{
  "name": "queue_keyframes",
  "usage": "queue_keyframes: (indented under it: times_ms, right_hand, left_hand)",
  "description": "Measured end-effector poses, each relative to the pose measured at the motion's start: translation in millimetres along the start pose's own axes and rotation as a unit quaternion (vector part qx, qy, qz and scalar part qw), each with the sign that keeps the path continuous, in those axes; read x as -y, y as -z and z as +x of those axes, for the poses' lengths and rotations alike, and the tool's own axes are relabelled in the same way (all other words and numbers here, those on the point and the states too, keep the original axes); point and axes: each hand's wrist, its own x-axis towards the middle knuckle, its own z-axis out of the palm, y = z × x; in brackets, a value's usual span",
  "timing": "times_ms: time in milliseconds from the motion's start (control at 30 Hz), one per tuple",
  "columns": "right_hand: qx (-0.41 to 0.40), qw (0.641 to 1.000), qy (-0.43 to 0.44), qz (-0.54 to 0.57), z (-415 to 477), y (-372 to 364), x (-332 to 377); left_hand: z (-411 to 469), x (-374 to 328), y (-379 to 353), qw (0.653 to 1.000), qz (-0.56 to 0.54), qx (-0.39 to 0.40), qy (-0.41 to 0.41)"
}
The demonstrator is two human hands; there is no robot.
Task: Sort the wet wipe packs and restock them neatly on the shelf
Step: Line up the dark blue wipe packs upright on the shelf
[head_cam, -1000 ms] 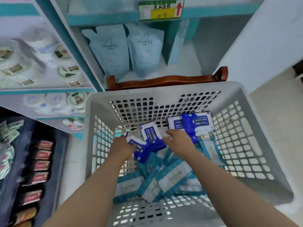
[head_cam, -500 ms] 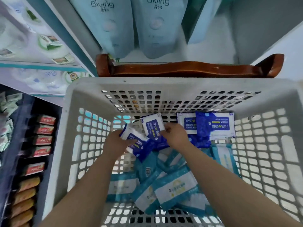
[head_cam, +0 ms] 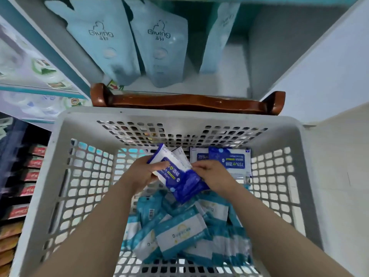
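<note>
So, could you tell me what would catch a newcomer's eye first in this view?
Probably the two hands at the centre: the left hand and right hand together hold a few dark blue wipe packs inside the white basket. Below them, a jumbled heap of light blue packs lies on the basket's floor, and pale blue pouches stand on the shelf beyond.

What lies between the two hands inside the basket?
Dark blue-and-white wet wipe packs, gripped by the left hand and pinched by the right hand; head view.
</note>
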Motion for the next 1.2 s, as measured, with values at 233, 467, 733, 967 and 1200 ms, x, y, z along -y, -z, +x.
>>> queue_keyframes:
  times_ms: [233, 467, 733, 967, 1200]
  right_hand:
    - [-0.176, 0.906, 0.059, -0.38, 31.7, 53.3, -50.7]
    - [-0.18, 0.864, 0.016, -0.469, 25.5, 67.2, -41.2]
    - [-0.13, 0.949, 0.047, -0.282, 26.8, 46.4, -42.1]
    - [-0.198, 0.927, 0.045, -0.314, 33.1, 23.9, -40.0]
    - [-0.135, 0.948, 0.145, -0.249, 2.5, -0.2, -1.8]
  left_hand:
    - [4.0, 4.6, -13.0, 0.994, 0.024, -0.108, -0.009]
    - [-3.3, 17.8, -9.3, 0.991, 0.013, -0.136, 0.0]
    - [-17.1, 20.2, -12.5, 0.983, -0.035, -0.181, -0.029]
    - [-22.8, 29.6, -10.2, 0.976, 0.014, -0.21, -0.061]
    - [-62.8, 16.0, -3.0, 0.96, 0.02, -0.252, -0.119]
